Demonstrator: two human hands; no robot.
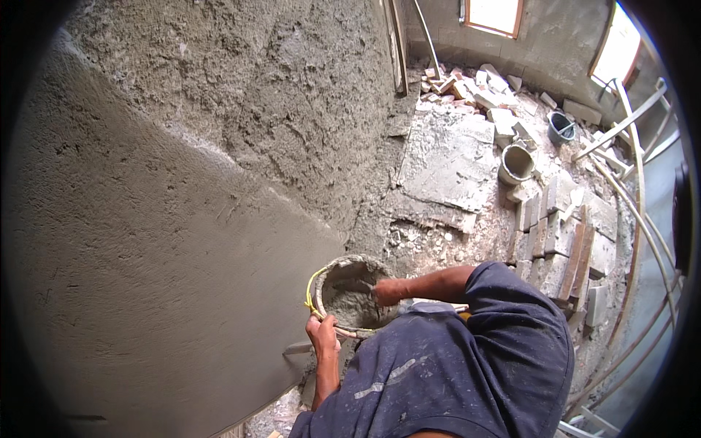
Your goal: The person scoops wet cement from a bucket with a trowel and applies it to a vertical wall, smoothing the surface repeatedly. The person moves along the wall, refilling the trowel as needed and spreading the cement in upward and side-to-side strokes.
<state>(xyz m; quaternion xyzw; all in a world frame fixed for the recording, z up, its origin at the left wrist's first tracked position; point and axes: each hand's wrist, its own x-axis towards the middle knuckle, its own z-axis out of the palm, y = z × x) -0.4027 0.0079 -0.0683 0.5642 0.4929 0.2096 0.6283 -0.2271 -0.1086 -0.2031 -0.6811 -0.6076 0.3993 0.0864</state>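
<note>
A bucket (pixel 319 290) of wet grey mortar (pixel 352 301) stands in front of me, against the left wall. A yellow cord (pixel 309 292) is looped at its left rim. My left hand (pixel 323 333) is closed on the near-left rim of the bucket. Beside that wrist a pale flat strip (pixel 297 349) sticks out; I cannot tell what it belongs to. My right hand (pixel 389 291) reaches over the right rim into the bucket, its fingers curled into a fist close to the mortar. Whatever it grips is hidden.
Smooth plaster (pixel 161 292) covers the lower left wall, rough plaster (pixel 292 95) the upper part. Rubble (pixel 467 87), a mortar-caked bucket (pixel 517 163) and a dark bucket (pixel 561 127) lie ahead. Stacked blocks (pixel 558 226) and curved pale poles (pixel 639 190) stand right. A crusted board (pixel 445 157) lies flat.
</note>
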